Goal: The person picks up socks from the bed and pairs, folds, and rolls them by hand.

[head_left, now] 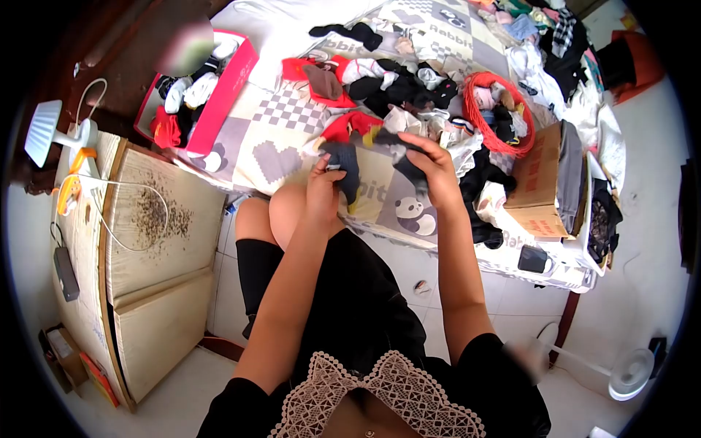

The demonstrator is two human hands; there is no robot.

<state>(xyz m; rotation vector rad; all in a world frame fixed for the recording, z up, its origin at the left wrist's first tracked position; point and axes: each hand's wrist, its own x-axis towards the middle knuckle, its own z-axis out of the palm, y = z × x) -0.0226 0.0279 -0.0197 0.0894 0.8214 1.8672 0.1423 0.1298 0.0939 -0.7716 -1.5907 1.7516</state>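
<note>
My left hand (323, 186) pinches a dark grey sock (346, 166), which hangs down and has a yellowish tip. In my right hand (435, 168) is a second dark grey sock (409, 174), gripped between thumb and fingers. The two socks are held apart, over the edge of a bed (277, 157) with a panda-and-check sheet. Red socks (354, 125) lie just beyond my hands. Farther back spreads a loose heap of black, white and red socks (398, 84).
A pink-red box (244, 66) of socks stands at the bed's left. On the right are a red round basket (467, 109), a cardboard box (537, 175), piled clothes (533, 69) and a dark flat object (535, 258). A cabinet (157, 219) with a lamp (45, 131) stands left.
</note>
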